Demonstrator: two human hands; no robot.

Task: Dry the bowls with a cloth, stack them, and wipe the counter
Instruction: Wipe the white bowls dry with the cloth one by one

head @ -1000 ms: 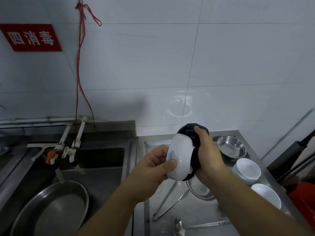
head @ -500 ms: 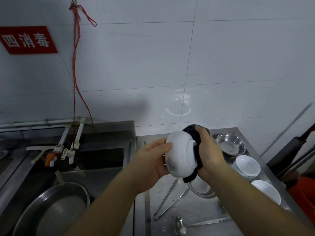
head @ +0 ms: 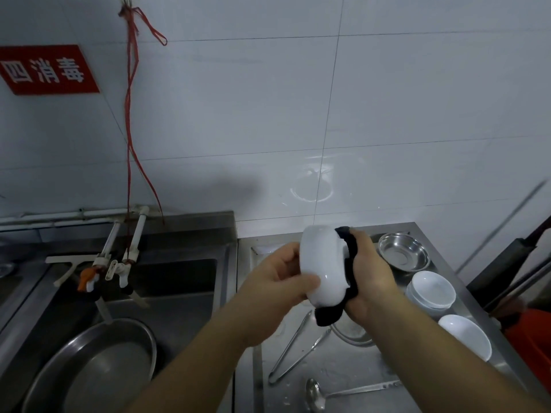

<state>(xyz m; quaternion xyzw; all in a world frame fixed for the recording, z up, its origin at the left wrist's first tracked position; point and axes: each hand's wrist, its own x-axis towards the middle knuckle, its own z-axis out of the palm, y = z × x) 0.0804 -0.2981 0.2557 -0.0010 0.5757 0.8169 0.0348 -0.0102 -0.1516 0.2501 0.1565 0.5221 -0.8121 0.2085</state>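
Above steel counter [head: 351, 368], left hand [head: 280, 281] grips tilted white bowl [head: 323, 263]; right hand [head: 369, 278] grips dark cloth [head: 348, 263] against it.

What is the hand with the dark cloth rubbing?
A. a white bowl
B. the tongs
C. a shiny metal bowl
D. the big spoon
A: the right hand presses the dark cloth against the white bowl, which the left hand holds above the counter.
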